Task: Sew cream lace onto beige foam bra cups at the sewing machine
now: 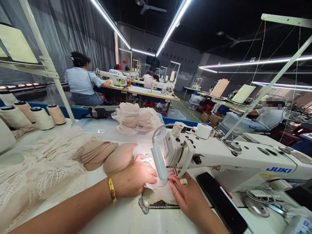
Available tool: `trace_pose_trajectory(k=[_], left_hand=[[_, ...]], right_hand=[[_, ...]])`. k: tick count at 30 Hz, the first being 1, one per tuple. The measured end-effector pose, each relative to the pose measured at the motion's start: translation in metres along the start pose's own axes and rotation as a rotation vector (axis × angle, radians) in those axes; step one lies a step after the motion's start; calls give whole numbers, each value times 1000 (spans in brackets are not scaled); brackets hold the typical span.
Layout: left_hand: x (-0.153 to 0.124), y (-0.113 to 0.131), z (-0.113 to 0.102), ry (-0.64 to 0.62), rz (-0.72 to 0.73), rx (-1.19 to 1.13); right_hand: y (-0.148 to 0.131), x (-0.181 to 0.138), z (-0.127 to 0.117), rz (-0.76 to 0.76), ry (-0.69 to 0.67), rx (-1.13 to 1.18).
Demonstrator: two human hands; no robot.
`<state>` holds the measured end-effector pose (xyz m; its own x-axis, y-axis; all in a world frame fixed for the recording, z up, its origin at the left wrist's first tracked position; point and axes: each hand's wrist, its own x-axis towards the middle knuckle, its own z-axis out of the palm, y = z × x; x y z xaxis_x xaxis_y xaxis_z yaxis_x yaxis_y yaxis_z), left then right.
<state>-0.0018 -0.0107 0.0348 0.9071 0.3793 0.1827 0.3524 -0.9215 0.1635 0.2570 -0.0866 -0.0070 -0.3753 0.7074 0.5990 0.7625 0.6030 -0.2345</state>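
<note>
A pale lace-edged fabric piece (150,186) lies under the head of a white sewing machine (180,152), lit by a small gooseneck lamp (159,164) that hides part of it. My left hand (134,177), with a gold bracelet (112,189) at the wrist, has its fingers curled round the left side of this fabric. On the other side, my right hand (188,191) pinches the fabric's edge close to the needle area. The needle itself is hidden. Beige foam cups (119,159) lie stacked just left of my left hand.
Cream lace (44,172) spreads over the table's left side. Finished-looking lace cups (137,118) sit on a clear plastic lid behind. Thread cones (41,117) stand at far left. A black phone (221,201) lies right of my right hand. Co-workers (84,81) sit at other machines.
</note>
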Motion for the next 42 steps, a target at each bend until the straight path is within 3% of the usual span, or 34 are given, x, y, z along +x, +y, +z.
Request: trace_pose_trajectory(k=[7,34,37,42], left_hand=[[1,4,-1,1,-4,34],[-9,5,14,66,-6,108],[-10,12,15,55,-1,131],[-13,29,14,60,48,178]], right_hand=[[2,1,2,100,20,-2],[2,-3,2,31,25,17],[0,-5,0,-5,-61,28],[-8,-5,-4,-52,-320,85]])
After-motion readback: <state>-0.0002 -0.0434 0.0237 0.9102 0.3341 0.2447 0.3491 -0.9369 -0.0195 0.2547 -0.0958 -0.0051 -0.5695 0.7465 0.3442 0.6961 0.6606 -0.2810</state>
